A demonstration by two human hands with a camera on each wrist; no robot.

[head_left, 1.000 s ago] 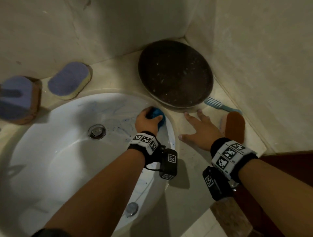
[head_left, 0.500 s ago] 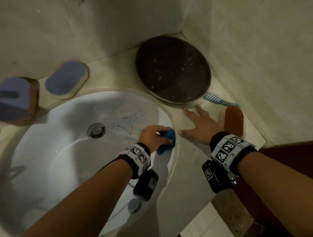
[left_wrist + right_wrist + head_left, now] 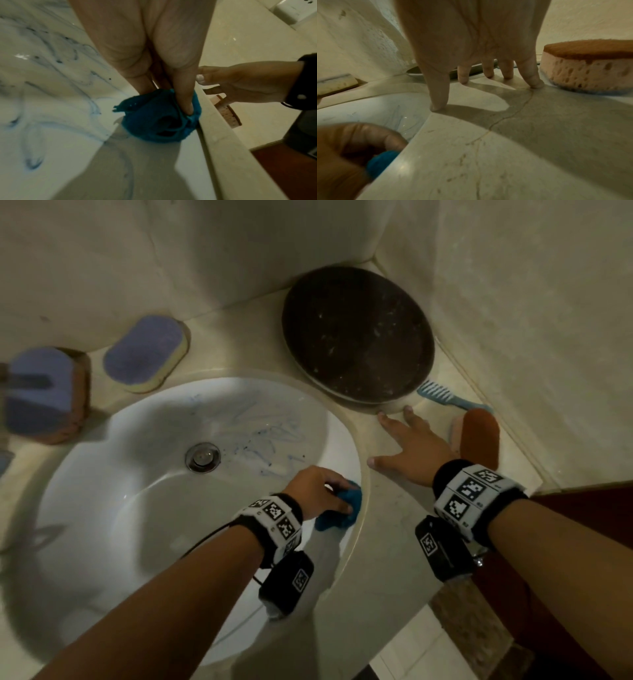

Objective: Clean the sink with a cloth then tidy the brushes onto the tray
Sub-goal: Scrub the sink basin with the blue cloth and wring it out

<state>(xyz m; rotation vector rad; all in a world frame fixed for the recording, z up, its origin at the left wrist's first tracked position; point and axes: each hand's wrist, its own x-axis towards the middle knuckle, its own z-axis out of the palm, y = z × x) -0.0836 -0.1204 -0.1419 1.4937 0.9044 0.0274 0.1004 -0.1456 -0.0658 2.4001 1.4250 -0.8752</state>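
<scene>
I have the crumpled blue cloth [image 3: 337,510] bunched under my left hand [image 3: 315,491], fingers curled round it, pressed to the right wall of the white round sink [image 3: 137,508] at lower centre of frame. Blue streaks [image 3: 260,440] remain above it near the steel drain [image 3: 202,457]. My right hand [image 3: 407,446] lies flat and spread on the beige stone counter [image 3: 394,542], holding nothing. The risk I judge: smearing the ink wider, or skipping the far wall.
</scene>
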